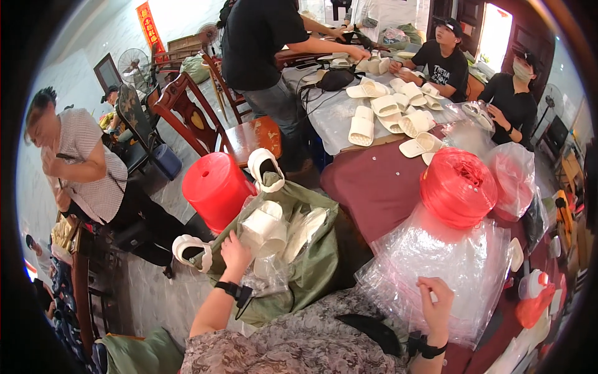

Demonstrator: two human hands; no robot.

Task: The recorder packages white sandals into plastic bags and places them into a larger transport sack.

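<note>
Where left hand reaches, bagged slippers just beside.

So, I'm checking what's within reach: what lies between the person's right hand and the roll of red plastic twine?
In the head view, a stack of clear plastic bags lies between the right hand and the roll of red plastic twine.
</note>
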